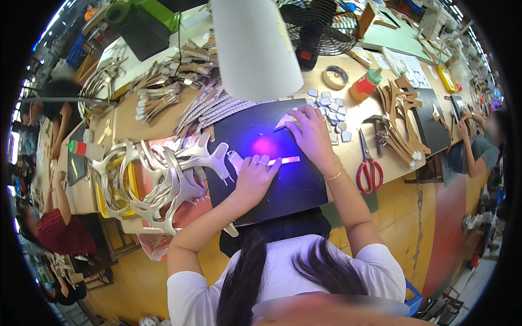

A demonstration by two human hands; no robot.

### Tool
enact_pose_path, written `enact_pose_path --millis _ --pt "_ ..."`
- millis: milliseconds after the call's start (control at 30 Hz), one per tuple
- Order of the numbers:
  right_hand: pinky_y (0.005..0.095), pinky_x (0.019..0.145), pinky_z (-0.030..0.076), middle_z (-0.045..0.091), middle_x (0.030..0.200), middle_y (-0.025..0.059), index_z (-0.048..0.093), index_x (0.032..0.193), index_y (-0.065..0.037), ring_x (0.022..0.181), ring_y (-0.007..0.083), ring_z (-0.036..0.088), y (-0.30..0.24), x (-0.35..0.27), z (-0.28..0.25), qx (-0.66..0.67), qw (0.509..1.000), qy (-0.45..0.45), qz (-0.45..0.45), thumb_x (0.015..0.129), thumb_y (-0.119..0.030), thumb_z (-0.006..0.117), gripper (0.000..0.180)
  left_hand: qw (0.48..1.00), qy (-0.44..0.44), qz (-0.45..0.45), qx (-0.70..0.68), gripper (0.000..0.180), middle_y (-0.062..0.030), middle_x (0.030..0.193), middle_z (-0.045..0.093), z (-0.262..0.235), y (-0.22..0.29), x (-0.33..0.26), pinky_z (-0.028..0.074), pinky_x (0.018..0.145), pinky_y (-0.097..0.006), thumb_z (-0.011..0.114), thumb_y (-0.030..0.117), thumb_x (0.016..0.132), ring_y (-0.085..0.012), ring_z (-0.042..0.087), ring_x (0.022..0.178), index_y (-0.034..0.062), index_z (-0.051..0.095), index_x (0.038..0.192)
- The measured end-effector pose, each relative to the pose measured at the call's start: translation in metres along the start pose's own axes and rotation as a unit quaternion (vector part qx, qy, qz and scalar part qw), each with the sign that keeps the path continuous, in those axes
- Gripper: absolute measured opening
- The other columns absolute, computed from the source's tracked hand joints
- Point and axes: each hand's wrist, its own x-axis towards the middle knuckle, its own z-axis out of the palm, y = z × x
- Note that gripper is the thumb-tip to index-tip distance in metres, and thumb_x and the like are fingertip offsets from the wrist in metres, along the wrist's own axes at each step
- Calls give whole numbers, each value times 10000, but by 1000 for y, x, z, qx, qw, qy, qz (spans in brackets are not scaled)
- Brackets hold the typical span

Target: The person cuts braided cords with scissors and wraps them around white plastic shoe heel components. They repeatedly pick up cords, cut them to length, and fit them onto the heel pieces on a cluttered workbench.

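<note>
On a black work mat (293, 185) lies a pale silver strap piece (285, 160) under a purple glow. My left hand (255, 176) presses flat on that strap, fingers spread. Further back on the mat, my right hand (311, 133) rests on a small pale triangular piece (284, 120). Several small grey-white square pads (329, 103) lie just behind my right hand.
A heap of silver cut straps (163, 179) sits left of the mat. Red-handled scissors (368, 165) lie to the right, with tan cut pieces (399, 117), an orange glue bottle (365, 84) and a tape roll (335, 76). A white lamp shade (253, 46) and fan (318, 24) stand behind. Other people work on both sides.
</note>
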Motion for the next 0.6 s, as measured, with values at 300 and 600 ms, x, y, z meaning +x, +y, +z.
enact_pose_path --millis 300,600 --pt "436 905 500 701 1021 126 719 1065 -53 986 323 657 -10 75 57 -2 975 -132 -176 901 -182 655 219 996 26 -73 51 533 -156 1273 543 19 35 -9 378 1028 -517 630 282 906 -334 496 1169 -15 547 1342" --pt "430 907 512 607 1076 97 709 1011 -41 1035 315 625 -10 88 98 7 976 -139 -165 927 -106 598 154 994 56 -93 10 538 -129 1231 597 25 33 -10 368 1049 -519 651 320 898 -316 505 1163 5 569 1327"
